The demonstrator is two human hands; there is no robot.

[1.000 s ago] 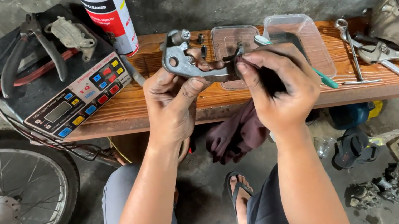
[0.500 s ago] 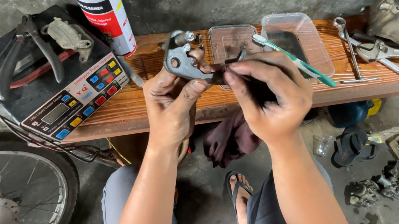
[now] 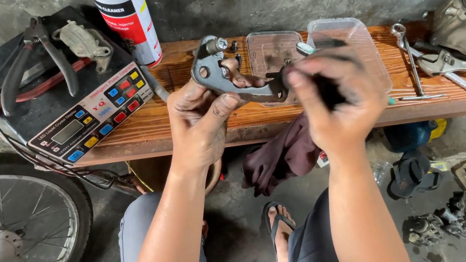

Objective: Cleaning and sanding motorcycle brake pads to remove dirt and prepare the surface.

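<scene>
Two hands up over the bench edge: left hand [image 3: 203, 120] pinches a grey metal bracket [image 3: 222, 73], thumb along its arm; right hand [image 3: 337, 99] is curled around something dark at the bracket's tip, too blurred to tell what. Below hangs a maroon rag [image 3: 283, 154], with a wheel [image 3: 7, 241] off to the left. On the wooden bench [image 3: 151, 125] sits a black charger [image 3: 62, 95] with coloured buttons and pliers [image 3: 34, 56] on top. Behind stands a red-and-white spray can [image 3: 124, 17]; a clear tub [image 3: 349, 38] is half hidden by the right hand. Wrenches [image 3: 453, 68] lie right. Since before, the right hand has lifted and now covers the green brush.
</scene>
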